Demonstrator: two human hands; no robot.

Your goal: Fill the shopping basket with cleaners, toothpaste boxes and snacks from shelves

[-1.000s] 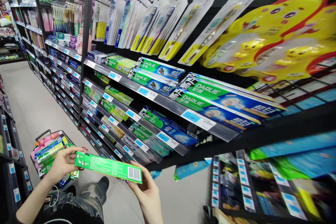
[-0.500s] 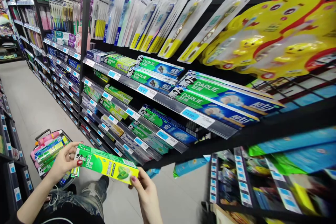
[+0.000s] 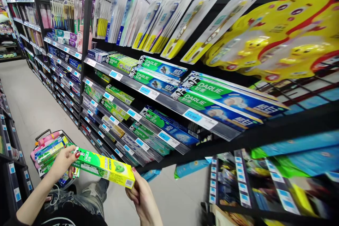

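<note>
Between my two hands I hold a green and yellow Darlie toothpaste box by its ends, low in front of the shelves. My left hand is closed round the left end, its thumb on the top edge. At the right end, my right hand grips the box with the thumb at the upper corner and the fingers beneath. A side panel with small print and a square code faces me. Behind my left hand a shopping basket on the floor holds several toothpaste boxes and pink items.
Shelves of toothpaste boxes with price tags run along the aisle. Above them hang packaged toothbrushes and yellow duck-shaped packs. Another shelf unit borders the left side. Blue-green packs jut out at lower right.
The toothpaste box has been rolled in my hands, so its side panel with small print now shows below the front. Its right end has shifted slightly left and both hands have changed grip.
</note>
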